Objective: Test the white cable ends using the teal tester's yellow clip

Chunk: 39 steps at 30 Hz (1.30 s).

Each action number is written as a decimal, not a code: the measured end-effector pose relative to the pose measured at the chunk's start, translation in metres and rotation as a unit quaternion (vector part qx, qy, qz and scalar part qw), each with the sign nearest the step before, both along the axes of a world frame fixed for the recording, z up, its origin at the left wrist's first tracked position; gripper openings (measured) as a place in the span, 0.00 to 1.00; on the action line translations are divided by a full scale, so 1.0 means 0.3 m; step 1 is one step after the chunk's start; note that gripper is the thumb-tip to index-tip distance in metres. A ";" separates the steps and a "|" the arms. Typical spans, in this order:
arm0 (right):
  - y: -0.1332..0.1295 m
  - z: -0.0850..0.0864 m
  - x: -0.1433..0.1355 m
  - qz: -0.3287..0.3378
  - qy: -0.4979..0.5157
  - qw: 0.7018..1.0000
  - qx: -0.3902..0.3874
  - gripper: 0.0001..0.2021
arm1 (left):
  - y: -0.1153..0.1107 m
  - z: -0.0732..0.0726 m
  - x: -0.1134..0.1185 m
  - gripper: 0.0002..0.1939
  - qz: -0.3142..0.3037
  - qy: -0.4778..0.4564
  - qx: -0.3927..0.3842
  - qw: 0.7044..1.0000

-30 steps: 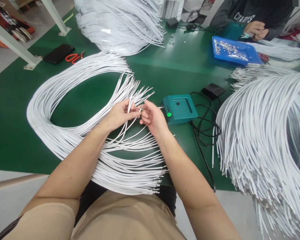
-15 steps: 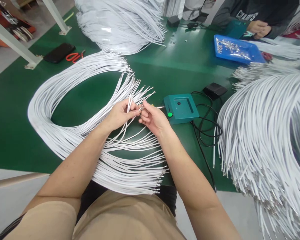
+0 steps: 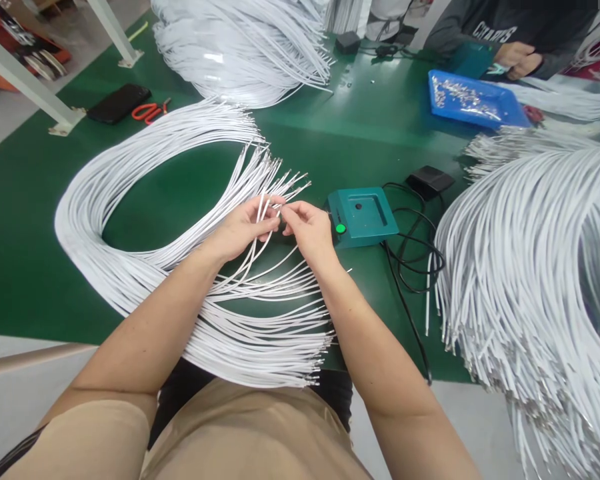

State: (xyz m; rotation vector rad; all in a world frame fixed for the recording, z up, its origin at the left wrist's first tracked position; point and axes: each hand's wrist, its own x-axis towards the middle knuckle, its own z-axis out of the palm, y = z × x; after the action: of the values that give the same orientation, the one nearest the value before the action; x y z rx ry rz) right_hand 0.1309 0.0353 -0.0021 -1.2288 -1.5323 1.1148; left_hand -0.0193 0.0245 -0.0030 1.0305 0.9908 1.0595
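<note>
Several white wires run through my left hand (image 3: 250, 227), whose thumb and fingers are closed on them. My right hand (image 3: 307, 227) meets it fingertip to fingertip, pinching at a wire's end; the exact tip is hidden by the fingers. A long looped bundle of white wires (image 3: 87, 193) with metal-tipped ends lies on the green table under and left of my hands. Its lower ends fan out (image 3: 265, 347) in front of my body. Just right of my right hand stands a teal box (image 3: 386, 230) with a green button and a recessed top.
Black cables (image 3: 405, 263) and a black adapter (image 3: 430, 181) lie beyond the box. Large white wire bundles rise at the right (image 3: 510, 267) and back (image 3: 240, 50). A phone (image 3: 117, 103), red-handled scissors (image 3: 147, 112) and a blue tray (image 3: 480, 117) of small parts lie farther off. Another person's hands (image 3: 519, 59) are beyond.
My right hand has turned palm-down and its knuckles have shifted right, covering the box's left-side metal tip. One loose wire end now shows beside my right wrist. My left hand stays nearly in place.
</note>
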 end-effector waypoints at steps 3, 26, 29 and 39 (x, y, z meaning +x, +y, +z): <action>-0.007 -0.004 0.003 -0.012 -0.205 0.960 0.189 0.12 | 0.005 0.008 -0.002 0.19 0.001 -0.088 -0.111 0.990; 0.073 0.046 0.133 0.057 -0.476 0.836 0.267 0.10 | 0.027 -0.048 0.042 0.20 0.069 0.116 -0.014 0.991; 0.078 0.042 0.129 0.051 -0.476 0.836 0.268 0.10 | 0.036 -0.067 0.043 0.20 0.079 0.131 -0.023 0.988; 0.066 0.044 0.165 -0.056 -0.479 0.834 0.268 0.10 | 0.028 -0.063 0.045 0.19 0.053 0.136 -0.038 0.989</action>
State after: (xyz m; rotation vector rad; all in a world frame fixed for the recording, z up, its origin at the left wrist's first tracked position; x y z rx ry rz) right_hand 0.1803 0.0551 0.0110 -1.5029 -2.2366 -0.1430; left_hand -0.0057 0.0330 -0.0220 1.0879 1.3096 0.9743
